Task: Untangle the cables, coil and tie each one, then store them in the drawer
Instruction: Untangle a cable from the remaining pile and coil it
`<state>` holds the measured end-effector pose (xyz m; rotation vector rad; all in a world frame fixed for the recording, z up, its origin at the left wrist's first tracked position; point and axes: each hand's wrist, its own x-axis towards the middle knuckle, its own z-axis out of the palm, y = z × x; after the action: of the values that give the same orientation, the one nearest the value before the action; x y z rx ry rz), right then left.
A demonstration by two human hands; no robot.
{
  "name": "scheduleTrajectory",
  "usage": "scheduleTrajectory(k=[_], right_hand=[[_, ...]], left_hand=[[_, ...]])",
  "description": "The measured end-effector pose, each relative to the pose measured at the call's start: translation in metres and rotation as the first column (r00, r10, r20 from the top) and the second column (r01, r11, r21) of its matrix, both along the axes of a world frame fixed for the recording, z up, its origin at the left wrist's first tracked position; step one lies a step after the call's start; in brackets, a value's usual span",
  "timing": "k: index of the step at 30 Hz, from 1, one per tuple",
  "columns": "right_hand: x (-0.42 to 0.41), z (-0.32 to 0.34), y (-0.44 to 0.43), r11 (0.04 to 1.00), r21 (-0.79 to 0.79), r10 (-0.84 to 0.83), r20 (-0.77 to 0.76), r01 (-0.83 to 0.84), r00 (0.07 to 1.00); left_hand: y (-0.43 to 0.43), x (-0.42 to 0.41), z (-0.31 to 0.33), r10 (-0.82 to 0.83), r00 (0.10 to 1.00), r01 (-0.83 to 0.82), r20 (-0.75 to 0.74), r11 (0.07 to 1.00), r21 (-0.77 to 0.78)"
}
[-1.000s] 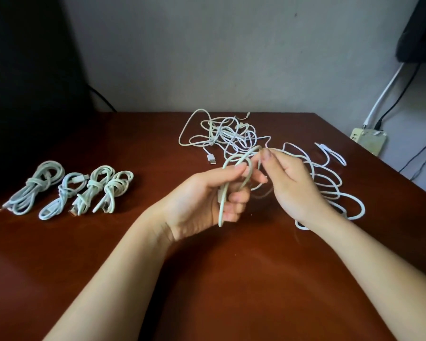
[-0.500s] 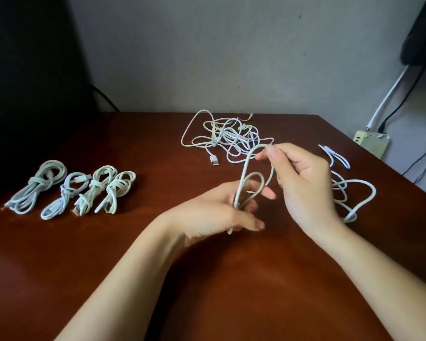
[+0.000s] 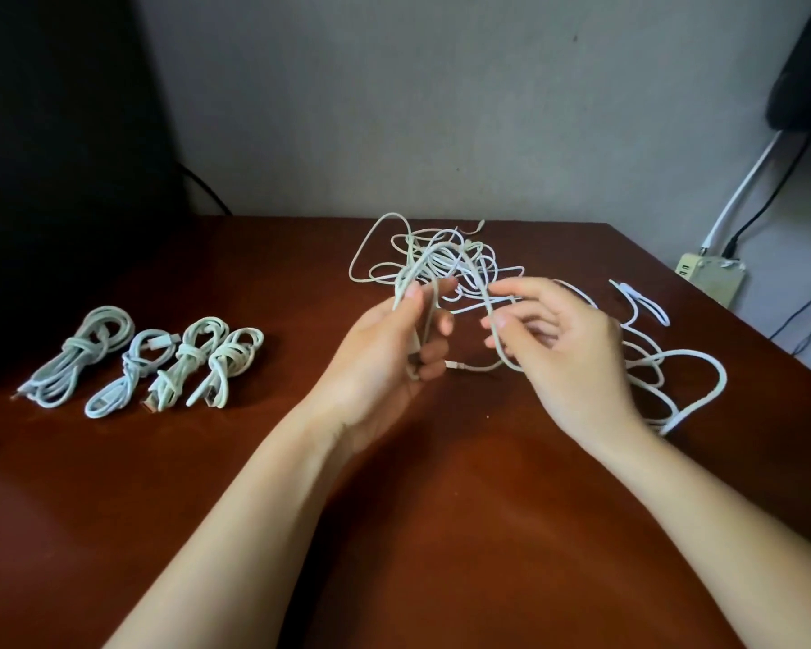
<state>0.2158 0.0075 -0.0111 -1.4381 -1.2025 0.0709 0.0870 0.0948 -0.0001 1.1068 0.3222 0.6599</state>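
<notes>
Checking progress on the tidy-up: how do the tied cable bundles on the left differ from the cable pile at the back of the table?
The tied bundles are each coiled tight and knotted round the middle; the tangled pile is loose loops crossing one another. The bundles lie side by side in a row of four; the pile is one sprawling heap. Both are whitish cables lying on the brown table.

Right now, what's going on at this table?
A person is coiling a white cable: the left hand grips the gathered loops while the right hand pinches the strand and guides the next loop. Four tied bundles lie in a row on the left side of the table. A tangle of loose cables lies behind the hands and to their right, not yet sorted. No drawer is in view.
</notes>
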Motion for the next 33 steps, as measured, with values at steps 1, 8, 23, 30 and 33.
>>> scheduleTrajectory(k=[1, 8, 23, 30, 33], right_hand=[[-0.001, -0.001, 0.000, 1.000, -0.015, 0.025, 0.042, -0.025, 0.999], [-0.006, -0.017, 0.001, 0.986, -0.130, 0.137, 0.312, -0.100, 0.940], [-0.015, -0.011, -0.003, 0.946, -0.297, 0.264, 0.461, -0.133, 0.847], [-0.006, -0.007, -0.005, 0.864, -0.494, 0.345, 0.443, -0.096, 0.828], [0.001, -0.009, -0.004, 0.843, -0.537, 0.328, 0.456, -0.039, 0.827]], left_hand=[[0.001, 0.000, 0.001, 0.022, 1.000, -0.022, 0.011, 1.000, -0.008], [0.002, -0.002, -0.001, 0.127, 0.991, -0.123, -0.044, 0.988, 0.092], [0.006, 0.001, -0.006, 0.228, 0.963, -0.209, -0.146, 0.969, 0.134], [0.020, -0.011, 0.003, 0.158, 0.984, -0.146, 0.077, 0.979, -0.141], [0.023, -0.013, 0.006, 0.177, 0.973, -0.146, 0.146, 0.969, -0.198]])
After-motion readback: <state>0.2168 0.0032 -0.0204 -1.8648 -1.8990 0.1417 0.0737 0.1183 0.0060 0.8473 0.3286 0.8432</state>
